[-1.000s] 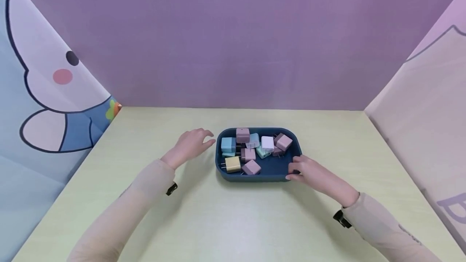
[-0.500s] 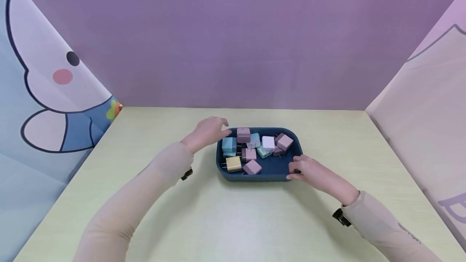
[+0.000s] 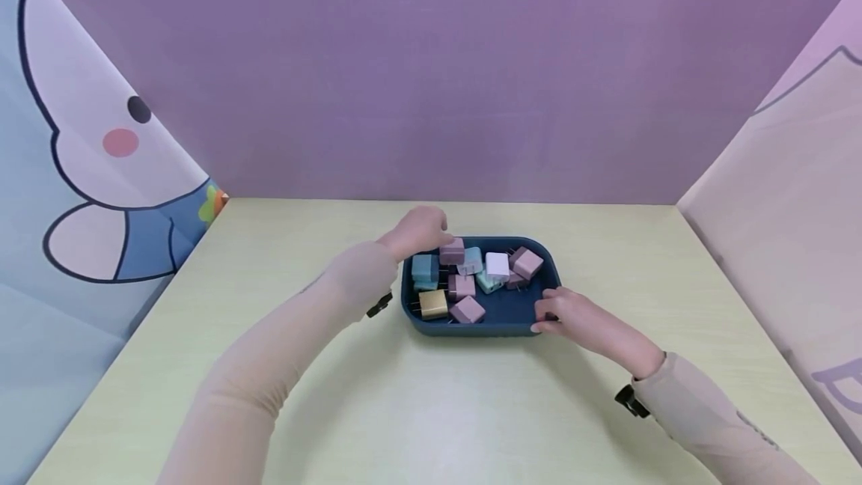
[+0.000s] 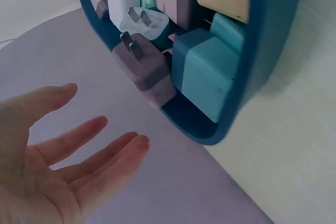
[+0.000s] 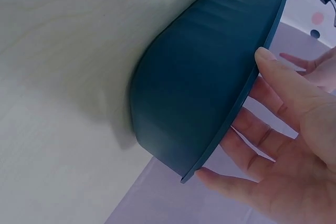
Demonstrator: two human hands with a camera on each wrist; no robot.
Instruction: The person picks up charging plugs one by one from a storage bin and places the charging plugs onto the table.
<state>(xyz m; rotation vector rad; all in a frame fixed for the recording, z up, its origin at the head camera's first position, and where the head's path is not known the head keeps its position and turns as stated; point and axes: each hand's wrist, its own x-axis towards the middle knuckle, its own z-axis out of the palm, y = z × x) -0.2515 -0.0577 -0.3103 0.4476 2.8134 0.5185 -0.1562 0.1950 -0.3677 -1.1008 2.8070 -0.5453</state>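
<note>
Table (image 3: 444, 410) pale | wall (image 3: 431, 81) purple | left grip (image 3: 419, 229) spread, empty | right grip (image 3: 571, 314) pinches tray (image 3: 471, 330)

This is a screened work booth, a purple backdrop (image 3: 444, 73) and cartoon panel (image 3: 87, 193) bordering a table (image 3: 606, 253).

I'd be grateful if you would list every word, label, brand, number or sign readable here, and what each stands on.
No text can be read with certainty.
Right wall panel: a purple outlined mark, perhaps part of a letter, cut off by the frame.
Right sleeve: a small dark mark, too small to read.
Pale blue plug in the tray: faint marks, too small to read.
</note>
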